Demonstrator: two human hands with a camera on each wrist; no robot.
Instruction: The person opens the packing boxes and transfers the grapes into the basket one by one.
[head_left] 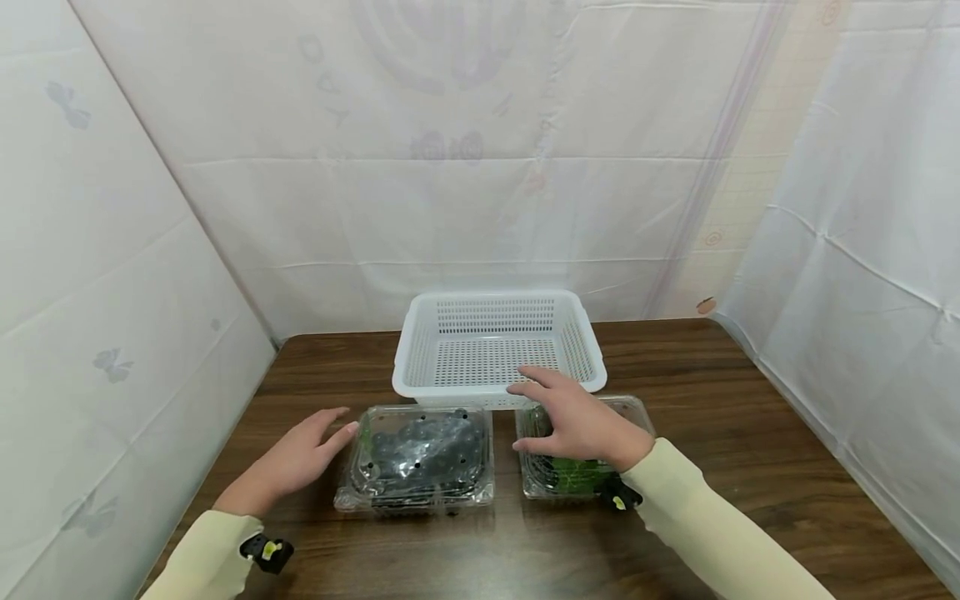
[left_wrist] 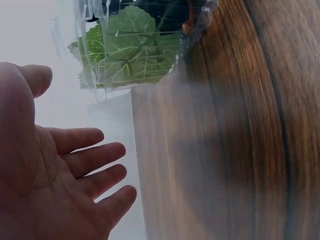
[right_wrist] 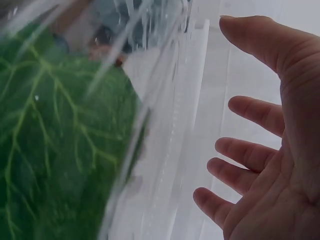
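Fingers point(left_wrist: 95, 157) of the left hand point(head_left: 296, 458) are parted wide from its thumb, pointing toward two o'clock just beside a clear, rectangular plastic clamshell box point(head_left: 348, 500) of dark, round fruit point(head_left: 431, 454), which sits at the hand's three o'clock. The right hand point(head_left: 577, 421), its fingers and thumb also spread wide and aimed toward ten o'clock, hovers over a second clear plastic clamshell box point(head_left: 532, 493), a broad green leaf point(right_wrist: 50, 140) pressing near its side. Another green leaf point(left_wrist: 132, 50) shows inside the first box. A white, rectangular plastic basket point(head_left: 450, 392) with slotted walls stands at one o'clock from the left-hand box and eleven o'clock from the other. Small black devices point(head_left: 267, 552) are worn at both wrists, by pale yellow sleeves point(head_left: 720, 533). Beneath everything lies a dark brown, wood-grained counter point(head_left: 750, 450); at twelve o'clock hangs creased white sheeting point(head_left: 450, 217) with faint printed patterns.
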